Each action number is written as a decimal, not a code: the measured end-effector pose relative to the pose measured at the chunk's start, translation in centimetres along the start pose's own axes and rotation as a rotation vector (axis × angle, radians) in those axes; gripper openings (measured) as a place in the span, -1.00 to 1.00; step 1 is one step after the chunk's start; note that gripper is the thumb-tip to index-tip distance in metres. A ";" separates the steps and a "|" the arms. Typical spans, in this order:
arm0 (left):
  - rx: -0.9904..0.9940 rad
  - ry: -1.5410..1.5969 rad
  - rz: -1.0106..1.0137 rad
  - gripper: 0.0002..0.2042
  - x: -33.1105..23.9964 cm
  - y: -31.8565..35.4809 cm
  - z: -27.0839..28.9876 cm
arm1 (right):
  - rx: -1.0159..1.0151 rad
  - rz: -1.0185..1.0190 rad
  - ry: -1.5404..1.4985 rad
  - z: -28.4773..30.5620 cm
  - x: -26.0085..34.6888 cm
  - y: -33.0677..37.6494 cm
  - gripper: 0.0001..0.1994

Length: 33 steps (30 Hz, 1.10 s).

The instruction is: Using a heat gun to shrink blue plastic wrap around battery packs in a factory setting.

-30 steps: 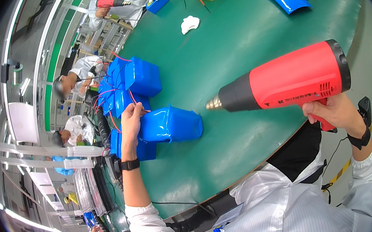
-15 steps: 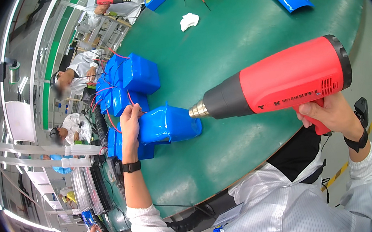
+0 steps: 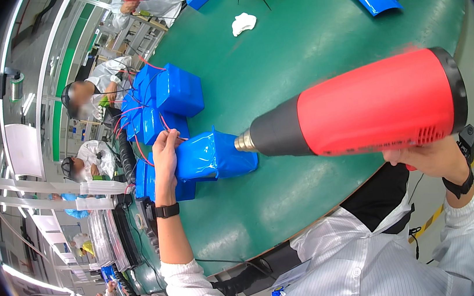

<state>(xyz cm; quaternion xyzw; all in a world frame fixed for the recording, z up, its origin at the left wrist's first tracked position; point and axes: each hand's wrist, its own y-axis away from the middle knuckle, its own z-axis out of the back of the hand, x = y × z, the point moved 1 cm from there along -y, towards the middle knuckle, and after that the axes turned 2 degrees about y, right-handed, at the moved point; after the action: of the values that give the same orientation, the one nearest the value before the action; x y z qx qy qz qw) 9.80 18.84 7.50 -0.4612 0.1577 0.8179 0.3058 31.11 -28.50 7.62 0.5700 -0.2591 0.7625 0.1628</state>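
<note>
The blue-wrapped block [image 3: 214,155] lies just right of my left hand [image 3: 164,150], whose bunched fingertips meet a red wire [image 3: 166,123] at the block's left end; I cannot tell whether they pinch it. My left forearm rises almost straight, left of the block. Right of the block, my right hand [image 3: 434,157] grips a red heat gun [image 3: 378,105], wrist bent, its nozzle [image 3: 243,142] pointing at the block's right part. Beyond the block, toward its left, more blue packs [image 3: 179,90] cluster on the green table [image 3: 274,67].
</note>
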 end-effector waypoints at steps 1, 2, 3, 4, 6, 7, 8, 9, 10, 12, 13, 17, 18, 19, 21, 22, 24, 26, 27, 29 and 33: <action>-0.002 0.001 0.001 -0.77 0.2 0.0 0.1 | 0.024 -0.037 0.011 0.1 0.4 0.1 -0.83; -0.008 0.010 -0.001 -0.77 0.4 0.0 0.3 | 0.047 -0.073 0.021 0.0 0.5 0.2 -0.83; -0.008 0.022 -0.004 -0.78 0.5 -0.1 0.2 | 0.045 -0.076 0.024 0.0 0.2 0.7 -0.83; -0.004 0.023 -0.005 -0.78 0.4 -0.1 0.2 | 0.055 -0.093 0.097 0.1 -0.4 1.4 -0.77; 0.002 0.019 -0.008 -0.78 0.1 0.0 0.1 | 0.063 -0.114 0.168 0.1 -0.8 1.8 -0.70; 0.007 0.019 -0.007 -0.78 0.0 0.1 0.0 | 0.061 -0.083 0.197 0.1 -0.6 1.8 -0.70; 0.001 0.029 -0.003 -0.79 -0.1 0.3 0.0 | 0.059 -0.052 0.225 0.1 -0.5 1.8 -0.70; -0.008 0.040 0.002 -0.79 -0.2 0.5 -0.1 | 0.058 -0.055 0.225 0.0 -0.5 1.8 -0.70; -0.005 0.039 0.003 -0.79 -0.5 0.5 -0.2 | 0.037 -0.112 0.112 0.0 -0.5 1.8 -0.73; 0.002 0.051 0.013 -0.81 -0.8 0.6 -0.2 | 0.016 -0.169 -0.003 -0.1 -0.6 2.0 -0.74; 0.001 0.049 0.014 -0.81 -0.8 0.6 -0.2 | 0.008 -0.186 -0.100 -0.2 -0.8 2.3 -0.75; 0.006 0.067 0.042 -0.82 -1.1 0.7 -0.4 | 0.022 0.102 0.154 0.7 1.0 2.0 -0.74; 0.007 0.056 0.044 -0.82 -1.3 0.9 -0.5 | 0.022 0.146 0.206 1.3 1.6 1.7 -0.74; 0.000 0.061 0.042 -0.82 -1.2 0.9 -0.4 | 0.026 0.174 0.220 1.6 2.2 1.3 -0.74; 0.012 0.054 0.057 -0.79 -0.7 1.0 -0.3 | 0.031 0.247 0.285 2.6 3.4 0.3 -0.74; 0.007 0.065 0.052 -0.79 -0.7 1.0 -0.4 | 0.035 0.300 0.329 3.0 4.1 -0.5 -0.73; -0.005 0.141 0.060 -0.77 -0.5 1.5 -0.6 | 0.039 0.420 0.423 4.0 5.2 -2.1 -0.73; -0.023 0.153 0.065 -0.77 0.2 2.0 0.0 | 0.055 0.547 0.490 4.6 6.1 -3.8 -0.73; -0.028 0.126 0.050 -0.77 0.6 2.3 0.5 | 0.064 0.629 0.516 4.8 6.4 -4.7 -0.73; -0.057 0.095 0.043 -0.76 1.5 3.5 1.8 | 0.086 0.792 0.531 4.9 6.9 -6.1 -0.73; -0.072 0.219 0.016 -0.74 0.9 5.5 0.9 | -0.151 0.102 0.118 6.2 6.3 -2.8 -0.77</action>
<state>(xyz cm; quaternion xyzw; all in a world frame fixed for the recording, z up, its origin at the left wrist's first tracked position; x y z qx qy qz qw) 5.31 15.46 7.08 -0.5571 0.1645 0.7701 0.2636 35.62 -30.07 15.59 0.4965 -0.3345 0.7803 0.1810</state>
